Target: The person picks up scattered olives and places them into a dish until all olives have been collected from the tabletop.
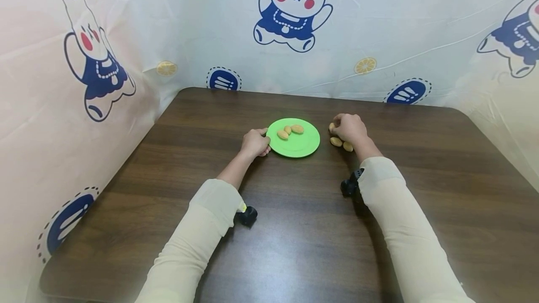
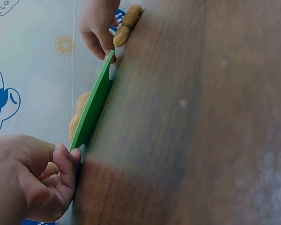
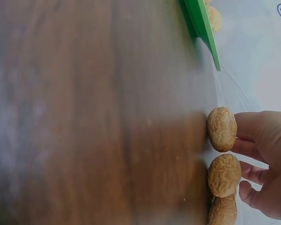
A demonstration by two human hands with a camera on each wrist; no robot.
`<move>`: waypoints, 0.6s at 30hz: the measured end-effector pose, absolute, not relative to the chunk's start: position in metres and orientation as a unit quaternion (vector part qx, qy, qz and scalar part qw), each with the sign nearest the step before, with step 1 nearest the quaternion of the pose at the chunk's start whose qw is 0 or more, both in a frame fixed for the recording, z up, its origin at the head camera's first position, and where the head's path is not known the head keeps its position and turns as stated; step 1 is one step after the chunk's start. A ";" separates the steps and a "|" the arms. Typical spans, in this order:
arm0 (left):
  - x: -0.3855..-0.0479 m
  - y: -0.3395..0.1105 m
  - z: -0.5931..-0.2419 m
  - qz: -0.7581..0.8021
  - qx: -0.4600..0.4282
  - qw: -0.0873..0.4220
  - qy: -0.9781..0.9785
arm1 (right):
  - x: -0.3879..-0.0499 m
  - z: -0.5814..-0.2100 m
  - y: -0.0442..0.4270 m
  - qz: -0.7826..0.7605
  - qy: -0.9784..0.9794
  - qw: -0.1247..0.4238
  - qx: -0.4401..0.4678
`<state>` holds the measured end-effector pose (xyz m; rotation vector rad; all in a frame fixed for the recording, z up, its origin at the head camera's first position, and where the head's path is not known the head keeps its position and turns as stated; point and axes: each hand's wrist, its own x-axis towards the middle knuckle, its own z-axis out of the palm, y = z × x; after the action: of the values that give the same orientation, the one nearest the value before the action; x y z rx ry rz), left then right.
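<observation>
A light green plate [image 1: 294,149] lies on the table with three tan, wrinkled walnuts [image 1: 297,129] on it. My left hand [image 1: 255,144] grips its left rim, thumb on top; the left wrist view shows the curled left fingers [image 2: 65,168] at the plate's edge [image 2: 96,105]. To the right of the plate, my right hand [image 1: 350,127] is at a walnut [image 1: 332,128], fingertips pinching it. Closer to me lie more walnuts [image 1: 336,141], partly covered by the right arm in the head view. The right wrist view shows a row of walnuts [image 3: 222,129] in front of the right hand [image 3: 271,159], hiding its fingertips.
The dark wooden table [image 1: 177,162] has rounded corners. A pale cartoon-print sheet [image 1: 202,22] hangs behind and along the sides. Small black cameras sit at the left wrist [image 1: 247,217] and right wrist [image 1: 350,185], low over the table.
</observation>
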<state>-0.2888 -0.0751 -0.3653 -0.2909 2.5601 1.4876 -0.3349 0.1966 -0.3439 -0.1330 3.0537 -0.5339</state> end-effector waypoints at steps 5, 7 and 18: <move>-0.289 -0.075 -0.365 0.499 -0.100 0.084 0.857 | -0.336 -0.345 0.195 -0.166 0.985 0.027 -0.041; -0.289 -0.075 -0.365 0.499 -0.099 0.085 0.856 | -0.337 -0.345 0.194 -0.166 0.985 0.027 -0.043; -0.289 -0.075 -0.365 0.502 -0.101 0.085 0.855 | -0.337 -0.345 0.189 -0.162 0.985 0.035 -0.044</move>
<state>-0.2886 -0.0749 -0.3654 -0.3017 2.5498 1.4966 -0.3369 0.1889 -0.3449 -0.1355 3.0277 -0.4983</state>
